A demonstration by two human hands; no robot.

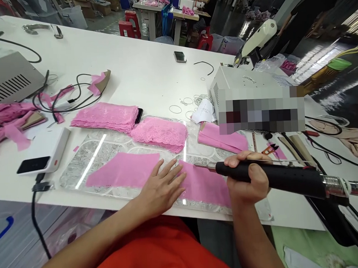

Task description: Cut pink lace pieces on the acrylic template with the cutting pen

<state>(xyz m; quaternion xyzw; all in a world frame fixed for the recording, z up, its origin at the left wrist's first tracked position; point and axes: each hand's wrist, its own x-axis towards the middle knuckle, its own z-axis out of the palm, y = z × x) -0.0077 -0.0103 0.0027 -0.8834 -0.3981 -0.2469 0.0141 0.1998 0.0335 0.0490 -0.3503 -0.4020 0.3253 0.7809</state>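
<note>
My right hand [249,180] is wrapped around the black grip of a pen-like corded hand tool [276,179] with a slim metal tip. The tip points left, at or just above the upper edge of pink fabric [205,184]. My left hand [165,186] lies flat, fingers spread, palm down, beside and partly over that fabric. More pink fabric [121,170] extends to its left; my hand hides whether the two parts join. Both lie on a glossy grey-patterned mat [71,174]. Behind them are two stacks of pink lace pieces [105,116] [159,133].
Folded pink fabric [222,138] and a grey metal box [254,83] stand at right, with orange-handled snips [270,149] nearby. A white power bank [56,151], cables [73,93] and pink scraps [12,117] lie left. A phone [180,57] rests farther back. Another person stands far right.
</note>
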